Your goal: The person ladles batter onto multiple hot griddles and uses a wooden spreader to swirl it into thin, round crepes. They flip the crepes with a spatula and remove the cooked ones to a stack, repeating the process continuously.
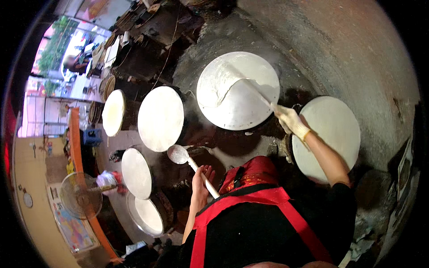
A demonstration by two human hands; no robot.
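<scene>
My right hand, in a pale knit glove, grips the end of a long flat scraper or spatula. Its blade lies at the edge of a thin whitish sheet that covers the upper left part of a round metal griddle; bare metal shows below. My bare left hand holds the white handle of a ladle, its wet bowl beside the lower edge of a round white griddle. Beneath my right forearm is another round griddle with a pale, even surface.
At left stand a round pale disc, another round plate and a round vessel of white content. A standing fan is at lower left. A concrete wall rises at right. A person is far off at upper left.
</scene>
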